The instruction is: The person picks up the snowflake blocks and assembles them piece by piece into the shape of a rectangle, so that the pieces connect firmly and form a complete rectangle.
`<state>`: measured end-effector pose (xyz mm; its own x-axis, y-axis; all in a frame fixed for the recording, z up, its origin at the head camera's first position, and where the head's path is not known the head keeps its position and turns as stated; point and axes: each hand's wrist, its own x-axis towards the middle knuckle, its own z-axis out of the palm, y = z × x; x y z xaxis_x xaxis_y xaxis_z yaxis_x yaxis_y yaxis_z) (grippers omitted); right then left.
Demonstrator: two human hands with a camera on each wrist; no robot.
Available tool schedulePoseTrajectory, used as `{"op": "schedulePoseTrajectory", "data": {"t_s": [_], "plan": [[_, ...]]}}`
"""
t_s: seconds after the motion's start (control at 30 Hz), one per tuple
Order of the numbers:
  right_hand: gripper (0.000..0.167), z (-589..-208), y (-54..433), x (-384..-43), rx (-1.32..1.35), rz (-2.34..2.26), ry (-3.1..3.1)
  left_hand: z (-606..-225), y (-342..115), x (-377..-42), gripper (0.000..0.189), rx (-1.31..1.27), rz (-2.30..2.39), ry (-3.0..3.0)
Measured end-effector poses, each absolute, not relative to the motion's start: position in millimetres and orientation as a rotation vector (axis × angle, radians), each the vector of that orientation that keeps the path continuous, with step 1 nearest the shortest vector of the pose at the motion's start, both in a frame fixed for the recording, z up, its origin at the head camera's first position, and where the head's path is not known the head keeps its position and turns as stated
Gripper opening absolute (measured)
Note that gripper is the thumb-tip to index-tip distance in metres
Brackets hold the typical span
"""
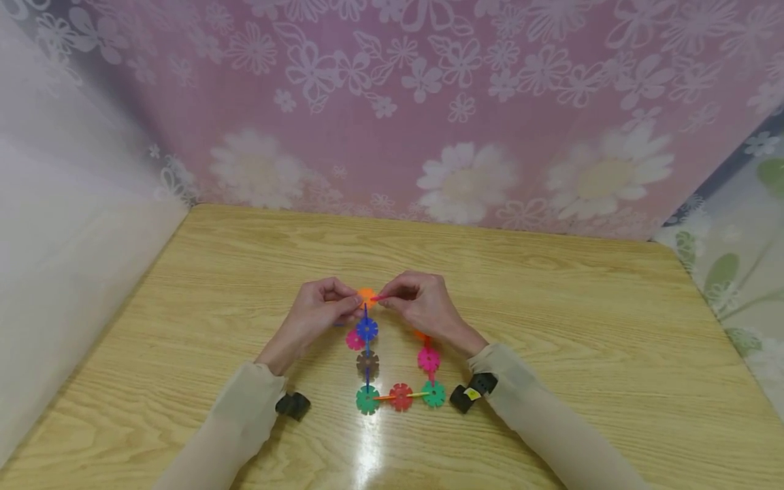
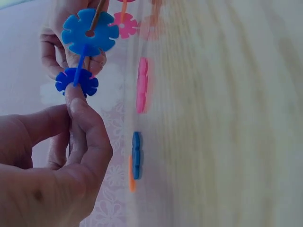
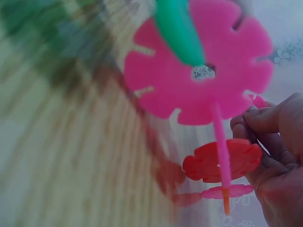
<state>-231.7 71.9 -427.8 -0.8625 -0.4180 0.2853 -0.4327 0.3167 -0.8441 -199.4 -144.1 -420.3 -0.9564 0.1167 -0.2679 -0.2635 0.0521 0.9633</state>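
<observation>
My left hand [image 1: 315,309] pinches an orange snowflake disc [image 1: 367,295] at the top of a linked chain. My right hand [image 1: 431,309] pinches a pink disc [image 1: 378,298], seen edge-on and right against the orange one. Below the orange disc run a blue disc [image 1: 367,329], a brown disc [image 1: 367,362] and a green disc [image 1: 367,400], joined by edge-on blue discs. Along the bottom a red disc [image 1: 401,397] links to another green disc [image 1: 433,393]. From there a pink disc [image 1: 429,360] leads up toward my right wrist. Blue discs [image 2: 90,32] show near my left fingertips in the left wrist view.
A pink disc [image 2: 142,85] and a blue disc [image 2: 137,155] lie apart from the chain beside my left hand. The wood-grain table [image 1: 551,299] backs onto a pink flowered wall covering [image 1: 367,122]. Pale panels stand at both sides.
</observation>
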Motion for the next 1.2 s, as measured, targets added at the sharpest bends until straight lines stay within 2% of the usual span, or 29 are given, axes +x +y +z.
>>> {"op": "schedulePoseTrajectory", "data": {"t_s": [0.17, 0.5, 0.9, 1.03, 1.2], "plan": [[0.004, -424.5, 72.5, -231.3, 0.825, 1.642, -2.588, -419.3, -147.7, -199.4, 0.019, -0.118, 1.935, 2.051], [0.021, -418.1, 76.5, -234.4, 0.787, 1.682, -2.828, -417.5, -162.3, -198.3, 0.03, -0.021, 1.856, 2.036], [0.011, -407.1, 79.9, -239.3, 0.815, 1.457, -2.97, -411.5, -176.8, -194.5, 0.033, 0.033, 1.796, 2.013], [0.014, -404.5, 81.7, -242.0, 0.885, 1.41, -3.007, -409.8, -182.9, -193.0, 0.033, 0.074, 1.763, 2.018], [0.021, -404.7, 75.9, -240.5, 1.096, 1.262, -3.046, -408.8, -191.1, -191.6, 0.031, 0.102, 1.735, 2.025]]}}
